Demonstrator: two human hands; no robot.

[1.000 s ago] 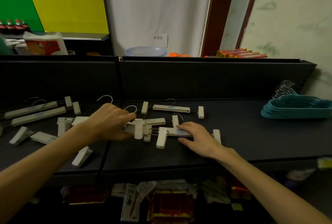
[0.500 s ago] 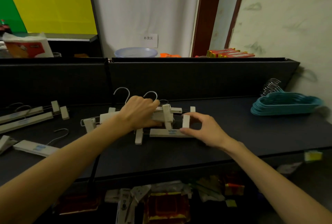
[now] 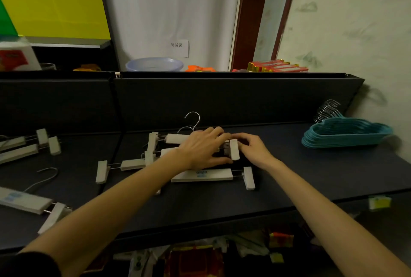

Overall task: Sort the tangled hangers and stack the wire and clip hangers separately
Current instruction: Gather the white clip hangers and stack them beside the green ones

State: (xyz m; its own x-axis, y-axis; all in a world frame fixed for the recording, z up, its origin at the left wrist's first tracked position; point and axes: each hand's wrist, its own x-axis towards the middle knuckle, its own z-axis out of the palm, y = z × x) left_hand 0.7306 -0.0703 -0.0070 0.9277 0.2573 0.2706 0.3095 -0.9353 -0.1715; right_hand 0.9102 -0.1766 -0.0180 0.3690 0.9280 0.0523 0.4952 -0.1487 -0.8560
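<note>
A shop stockroom or back-of-store work area is indicated by a white paper wall label (image 3: 179,47) printed with "补货区" (restocking area), boxed red-and-gold packaged goods (image 3: 278,66) behind the dark partition, a stack of teal plastic hangers (image 3: 345,133), and white clip hangers (image 3: 201,175) scattered on the dark table (image 3: 289,176).

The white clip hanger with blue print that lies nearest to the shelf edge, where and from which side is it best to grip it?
Probably the flat white bar of the white clip hanger with blue print, gripped mid-length from above, with fingers across its narrow width. It lies flat on the dark shelf, and the bar's right part is bare. The clip on its right end hangs on thin wires, so it would likely swing.
</note>
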